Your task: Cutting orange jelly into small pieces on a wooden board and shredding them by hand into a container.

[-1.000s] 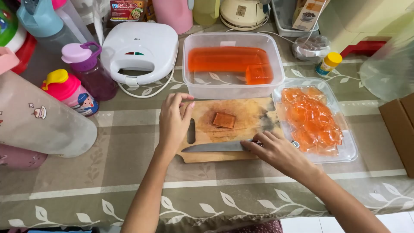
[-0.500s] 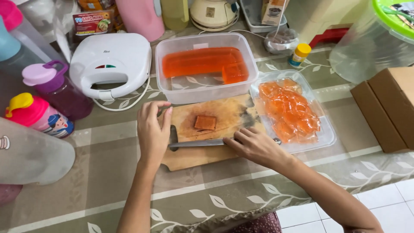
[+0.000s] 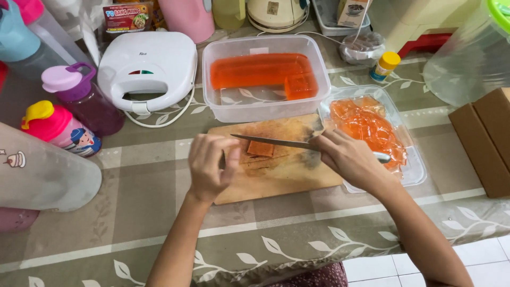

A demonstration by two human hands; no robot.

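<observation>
A wooden cutting board [image 3: 281, 175] lies on the table with a small square slab of orange jelly [image 3: 261, 149] on it. My right hand [image 3: 348, 158] grips a metal knife [image 3: 271, 141] by its handle, the blade held flat just above the jelly slab and pointing left. My left hand [image 3: 209, 165] rests on the board's left end, fingers curled near the blade tip. Behind the board stands a clear plastic tub [image 3: 265, 79] holding a larger block of orange jelly. To the right sits a shallow clear tray [image 3: 411, 165] full of cut jelly pieces.
A white sandwich maker [image 3: 149, 66] sits at the back left with its cord trailing. Purple [image 3: 85, 101] and pink [image 3: 61, 130] drink bottles and a large pale jug [image 3: 42, 170] crowd the left. A cardboard box [image 3: 486, 138] is on the right; the table's front edge runs close.
My right hand has picked the knife up from the board's front edge and brought its blade over the jelly slab. My left hand has slid a little toward the front of the board.
</observation>
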